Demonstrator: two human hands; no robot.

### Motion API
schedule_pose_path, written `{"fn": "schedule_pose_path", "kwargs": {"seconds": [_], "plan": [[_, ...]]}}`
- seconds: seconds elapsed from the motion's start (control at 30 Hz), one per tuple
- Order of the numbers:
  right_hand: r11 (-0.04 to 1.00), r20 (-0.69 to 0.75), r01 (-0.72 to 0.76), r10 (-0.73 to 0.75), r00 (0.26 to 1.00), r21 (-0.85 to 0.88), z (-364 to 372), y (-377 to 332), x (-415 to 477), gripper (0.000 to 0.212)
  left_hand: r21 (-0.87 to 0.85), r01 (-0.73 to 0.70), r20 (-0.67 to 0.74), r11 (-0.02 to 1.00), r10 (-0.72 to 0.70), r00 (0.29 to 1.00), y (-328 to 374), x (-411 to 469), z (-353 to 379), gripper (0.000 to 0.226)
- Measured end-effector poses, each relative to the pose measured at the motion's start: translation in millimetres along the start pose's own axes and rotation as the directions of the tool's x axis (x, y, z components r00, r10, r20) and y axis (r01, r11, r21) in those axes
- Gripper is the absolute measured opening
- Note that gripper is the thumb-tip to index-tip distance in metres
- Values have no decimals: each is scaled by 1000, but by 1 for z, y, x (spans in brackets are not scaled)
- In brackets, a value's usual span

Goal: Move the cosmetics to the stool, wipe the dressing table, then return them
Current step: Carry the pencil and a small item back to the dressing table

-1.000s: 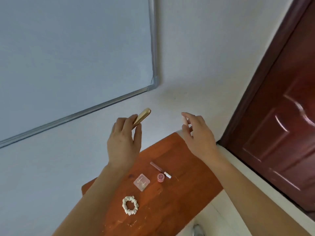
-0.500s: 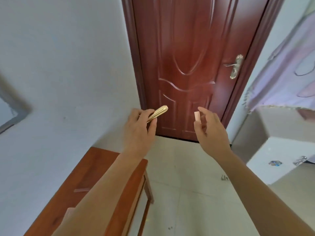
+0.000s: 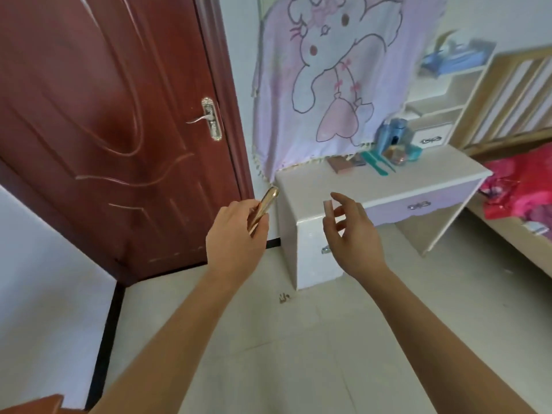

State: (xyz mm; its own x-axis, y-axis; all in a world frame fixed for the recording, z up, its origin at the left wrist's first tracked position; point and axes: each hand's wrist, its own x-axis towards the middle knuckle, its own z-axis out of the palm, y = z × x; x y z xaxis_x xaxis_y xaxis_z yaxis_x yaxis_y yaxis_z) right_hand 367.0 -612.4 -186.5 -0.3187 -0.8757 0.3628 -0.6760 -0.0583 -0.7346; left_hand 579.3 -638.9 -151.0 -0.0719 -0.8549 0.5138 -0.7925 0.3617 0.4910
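My left hand (image 3: 236, 234) grips a slim gold tube (image 3: 265, 206) that points up and right. My right hand (image 3: 352, 231) pinches a small pale pink cosmetic (image 3: 328, 208) between thumb and fingers. Both hands hover in front of the left end of the white dressing table (image 3: 316, 186). At the table's back stand a pink compact (image 3: 340, 165), a teal comb (image 3: 375, 163), a blue bottle (image 3: 391, 135) and a small amber bottle (image 3: 395, 153). A corner of the brown wooden stool (image 3: 35, 404) shows at the bottom left.
A dark red door (image 3: 119, 115) with a metal handle (image 3: 209, 119) stands to the left. A lilac cartoon cloth (image 3: 337, 70) hangs behind the table. A bed with red bedding (image 3: 522, 186) is at the right. Small dark bits (image 3: 283, 297) lie on the tiled floor.
The view has swung right from the stool, past the door, to the dressing table. Both hands kept their hold on the gold tube and the pink cosmetic.
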Motion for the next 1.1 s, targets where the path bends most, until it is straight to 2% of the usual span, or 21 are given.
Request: {"fn": "schedule_pose_path", "kwargs": {"seconds": [0.23,0.4,0.57,0.67,0.83,0.97,1.1], "plan": [[993,-25,-117,116,993,-22,-9,88,72,37,-135,-30,114,990,46,992,28,60,112,12],[984,-34,-165,162,986,-73,-3,146,156,37,-185,-58,160,981,89,983,28,144,206,13],[951,-106,-268,254,961,-152,-26,192,239,38,-258,-115,237,959,178,955,62,235,288,9],[921,-194,-354,322,927,-162,-54,224,282,35,-341,-162,271,926,262,926,97,278,337,8],[880,-313,-467,420,852,-90,-93,294,328,22,-406,-136,368,903,298,881,152,314,424,10],[874,-271,-475,435,859,-101,-102,364,368,13,-393,-92,428,915,271,862,179,331,494,10],[882,-139,-450,433,891,-140,-99,436,426,17,-279,24,486,960,120,866,195,354,563,10]]}}
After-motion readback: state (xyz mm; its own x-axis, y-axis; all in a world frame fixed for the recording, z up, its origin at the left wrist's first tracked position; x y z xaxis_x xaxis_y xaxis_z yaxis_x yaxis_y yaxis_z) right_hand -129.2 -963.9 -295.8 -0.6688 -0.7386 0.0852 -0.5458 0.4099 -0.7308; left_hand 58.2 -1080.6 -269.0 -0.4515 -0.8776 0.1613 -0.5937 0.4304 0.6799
